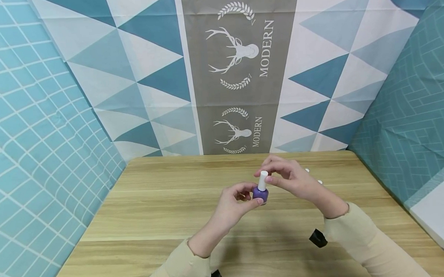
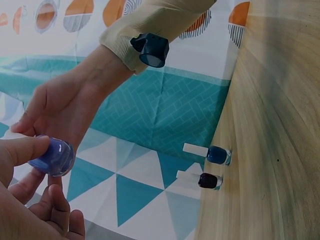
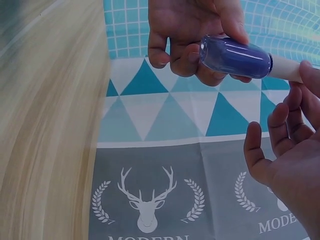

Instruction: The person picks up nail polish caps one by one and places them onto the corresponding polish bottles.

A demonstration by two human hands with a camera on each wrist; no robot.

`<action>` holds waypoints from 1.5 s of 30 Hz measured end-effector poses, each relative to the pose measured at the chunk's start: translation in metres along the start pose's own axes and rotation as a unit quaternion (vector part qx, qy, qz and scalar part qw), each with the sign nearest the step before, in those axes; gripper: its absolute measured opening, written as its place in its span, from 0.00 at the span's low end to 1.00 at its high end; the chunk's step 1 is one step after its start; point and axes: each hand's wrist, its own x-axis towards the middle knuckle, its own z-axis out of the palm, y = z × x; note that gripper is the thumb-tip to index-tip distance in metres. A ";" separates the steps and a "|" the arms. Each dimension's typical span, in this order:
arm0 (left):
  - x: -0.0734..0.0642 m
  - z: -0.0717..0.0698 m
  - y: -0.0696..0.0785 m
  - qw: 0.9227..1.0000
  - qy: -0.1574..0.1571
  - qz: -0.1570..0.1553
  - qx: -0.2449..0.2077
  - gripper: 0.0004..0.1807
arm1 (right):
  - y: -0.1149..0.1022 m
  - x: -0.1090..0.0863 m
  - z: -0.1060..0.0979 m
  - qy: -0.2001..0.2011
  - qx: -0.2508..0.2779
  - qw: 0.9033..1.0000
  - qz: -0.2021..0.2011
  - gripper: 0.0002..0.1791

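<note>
A small bottle of purple nail polish (image 1: 260, 195) with a white cap (image 1: 263, 180) is held up over the table, nearly upright. My left hand (image 1: 233, 204) pinches its glass body between thumb and fingers. At the cap, my right hand (image 1: 290, 177) has its thumb and fingertips on either side. In the right wrist view the purple nail polish (image 3: 235, 56) lies across the left fingers, and the right thumb and a finger pinch the end of the cap (image 3: 286, 68). The cap sits against the bottle's neck.
Two more nail polish bottles stand on the wooden table (image 1: 166, 222) behind the right arm: a blue bottle (image 2: 217, 155) and a dark bottle (image 2: 209, 181), both white-capped. Patterned cloth walls (image 1: 161, 95) enclose the back and sides. A white object (image 1: 437, 212) borders the table's right edge.
</note>
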 end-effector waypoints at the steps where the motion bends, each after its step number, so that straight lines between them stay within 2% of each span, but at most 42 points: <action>1: 0.000 0.000 0.000 1.000 0.000 -0.001 0.000 0.14 | 0.000 0.000 0.000 0.004 -0.005 1.000 0.001 0.11; 7: 0.000 0.001 0.002 1.000 0.003 -0.005 0.006 0.14 | 0.001 0.001 0.000 0.019 -0.019 1.000 0.007 0.11; 18: 0.000 0.001 0.003 1.000 0.005 -0.013 0.009 0.15 | 0.004 0.002 0.002 0.038 0.001 0.999 0.011 0.06; 29: 0.001 0.002 0.001 1.000 0.003 -0.003 -0.002 0.14 | 0.007 0.004 0.007 0.052 0.021 0.998 0.007 0.11; 34: 0.000 0.002 0.002 1.000 0.003 -0.006 -0.002 0.14 | 0.008 0.004 0.008 0.050 0.019 0.999 -0.001 0.12; 40: 0.000 0.002 0.000 1.000 0.004 -0.001 -0.006 0.14 | 0.006 0.003 0.007 0.026 -0.029 0.999 0.008 0.06; 45: -0.001 0.001 -0.001 1.000 0.000 0.002 0.004 0.14 | 0.004 0.001 0.004 -0.007 -0.024 1.000 0.014 0.13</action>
